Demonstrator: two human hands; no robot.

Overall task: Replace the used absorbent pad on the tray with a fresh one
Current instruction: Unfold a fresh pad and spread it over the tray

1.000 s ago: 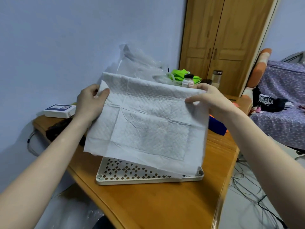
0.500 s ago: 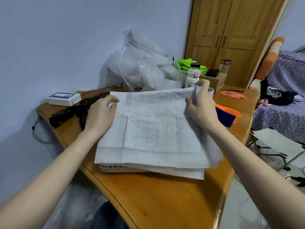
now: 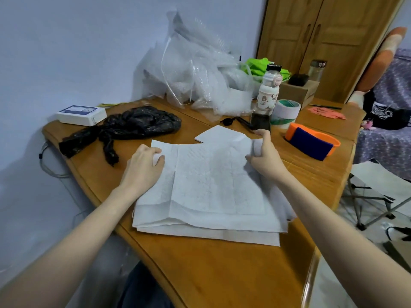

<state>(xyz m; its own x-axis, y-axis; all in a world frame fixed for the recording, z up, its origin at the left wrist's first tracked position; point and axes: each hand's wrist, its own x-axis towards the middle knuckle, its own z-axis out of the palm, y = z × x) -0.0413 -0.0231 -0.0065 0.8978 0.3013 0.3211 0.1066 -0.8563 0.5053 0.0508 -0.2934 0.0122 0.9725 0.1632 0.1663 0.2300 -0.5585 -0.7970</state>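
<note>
Wooden table (image 3: 222,274): pad (image 3: 213,187) lowered flat, tray now hidden, hands (image 3: 144,167) gripping

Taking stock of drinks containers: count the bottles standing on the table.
2. A white bottle with a black cap stands behind the roll of tape; a clear jar-like bottle stands farther back by the wardrobe. The plastic bags may hide others.

Quilted matt paper pad (image 3: 213,185), glossy wooden table (image 3: 222,274)

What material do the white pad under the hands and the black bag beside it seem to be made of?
The white pad looks like soft, matte nonwoven paper or fabric: it has quilted stitching and fold creases. The black bag looks like thin glossy plastic film: it is crumpled, with shiny wrinkles.
</note>
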